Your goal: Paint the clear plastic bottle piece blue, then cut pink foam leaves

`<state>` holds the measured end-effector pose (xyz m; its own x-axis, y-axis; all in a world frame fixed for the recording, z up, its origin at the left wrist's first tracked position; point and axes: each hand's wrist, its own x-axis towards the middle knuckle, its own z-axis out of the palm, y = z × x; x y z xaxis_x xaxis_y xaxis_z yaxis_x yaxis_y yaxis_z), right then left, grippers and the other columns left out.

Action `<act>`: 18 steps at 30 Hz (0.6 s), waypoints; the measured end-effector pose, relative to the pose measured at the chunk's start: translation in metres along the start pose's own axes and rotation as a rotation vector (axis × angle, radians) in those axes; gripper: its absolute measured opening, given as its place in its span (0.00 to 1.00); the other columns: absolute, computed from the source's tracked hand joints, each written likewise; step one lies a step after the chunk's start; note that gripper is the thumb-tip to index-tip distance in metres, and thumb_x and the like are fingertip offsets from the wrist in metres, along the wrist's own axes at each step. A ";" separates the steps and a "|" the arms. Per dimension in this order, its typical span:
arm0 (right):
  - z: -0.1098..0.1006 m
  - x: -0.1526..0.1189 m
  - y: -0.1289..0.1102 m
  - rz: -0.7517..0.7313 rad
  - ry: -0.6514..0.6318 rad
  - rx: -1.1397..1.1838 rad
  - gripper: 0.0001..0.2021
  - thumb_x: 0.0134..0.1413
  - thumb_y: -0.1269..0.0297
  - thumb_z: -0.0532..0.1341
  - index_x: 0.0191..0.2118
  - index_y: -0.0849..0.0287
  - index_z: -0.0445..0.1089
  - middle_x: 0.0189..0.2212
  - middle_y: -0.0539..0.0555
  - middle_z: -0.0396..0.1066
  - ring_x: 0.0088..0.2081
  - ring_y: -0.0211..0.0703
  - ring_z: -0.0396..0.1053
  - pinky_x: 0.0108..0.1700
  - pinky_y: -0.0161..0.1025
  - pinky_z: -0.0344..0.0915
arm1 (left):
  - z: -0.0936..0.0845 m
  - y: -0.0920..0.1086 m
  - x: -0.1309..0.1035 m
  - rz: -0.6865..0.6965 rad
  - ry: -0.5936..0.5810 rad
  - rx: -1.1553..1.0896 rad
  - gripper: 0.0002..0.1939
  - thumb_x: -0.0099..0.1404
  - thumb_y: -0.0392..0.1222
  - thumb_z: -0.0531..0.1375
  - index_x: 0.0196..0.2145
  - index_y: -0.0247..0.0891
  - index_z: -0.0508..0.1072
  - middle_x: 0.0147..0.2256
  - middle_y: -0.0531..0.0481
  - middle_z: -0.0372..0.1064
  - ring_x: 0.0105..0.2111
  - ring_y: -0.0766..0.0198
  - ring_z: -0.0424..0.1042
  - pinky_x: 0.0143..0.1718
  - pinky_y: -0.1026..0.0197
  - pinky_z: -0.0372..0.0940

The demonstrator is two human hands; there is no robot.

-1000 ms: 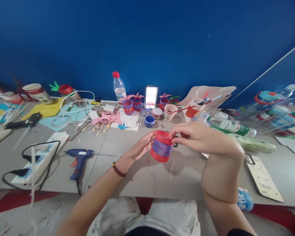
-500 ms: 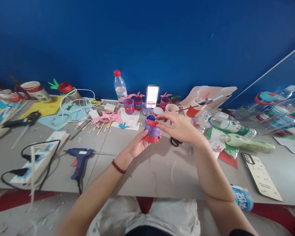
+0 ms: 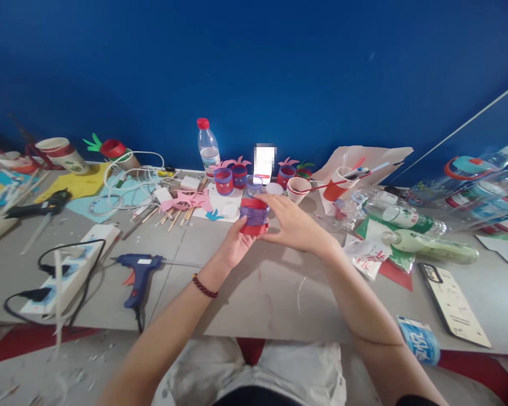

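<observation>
Both of my hands hold a short red cup with a purple band around it (image 3: 254, 215), just above the grey table (image 3: 245, 282). My left hand (image 3: 233, 245) cups it from below and behind, a dark bead bracelet on that wrist. My right hand (image 3: 294, 225) grips its right side, thumb near the red rim. The cup stands upright, close to a group of similar red and blue decorated cups (image 3: 232, 179) and a small blue paint pot partly hidden behind it.
A blue glue gun (image 3: 138, 269) and a white power strip (image 3: 70, 276) with black cables lie at left. A water bottle (image 3: 207, 148), stacked paper cups (image 3: 337, 183), pink cut-outs (image 3: 186, 201), lying plastic bottles (image 3: 410, 223) and a phone (image 3: 452, 304) crowd the table.
Both hands have carried the red and purple cup away from me toward the back of the table and slightly left. The right hand shifted from the rim to the cup's side.
</observation>
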<state>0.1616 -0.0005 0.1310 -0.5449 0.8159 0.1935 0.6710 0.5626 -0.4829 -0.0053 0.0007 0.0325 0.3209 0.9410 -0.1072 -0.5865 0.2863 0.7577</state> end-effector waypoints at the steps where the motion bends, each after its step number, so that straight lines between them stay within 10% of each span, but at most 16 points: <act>1: 0.000 0.000 -0.001 -0.008 -0.001 -0.001 0.35 0.55 0.59 0.66 0.67 0.46 0.55 0.63 0.58 0.64 0.65 0.61 0.60 0.63 0.64 0.62 | 0.000 0.000 0.000 0.004 -0.005 -0.007 0.24 0.58 0.59 0.65 0.43 0.37 0.77 0.39 0.45 0.81 0.45 0.52 0.79 0.49 0.52 0.69; 18: -0.003 -0.003 0.017 0.039 0.035 0.034 0.40 0.53 0.49 0.67 0.69 0.43 0.51 0.67 0.58 0.57 0.69 0.61 0.54 0.65 0.63 0.59 | -0.004 -0.002 0.005 0.316 0.201 0.333 0.27 0.55 0.54 0.68 0.49 0.42 0.68 0.51 0.45 0.72 0.53 0.55 0.71 0.54 0.51 0.67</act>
<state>0.1763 0.0066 0.1250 -0.5003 0.8416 0.2034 0.6736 0.5259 -0.5193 -0.0051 0.0057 0.0277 -0.0034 0.9980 0.0634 -0.3524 -0.0606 0.9339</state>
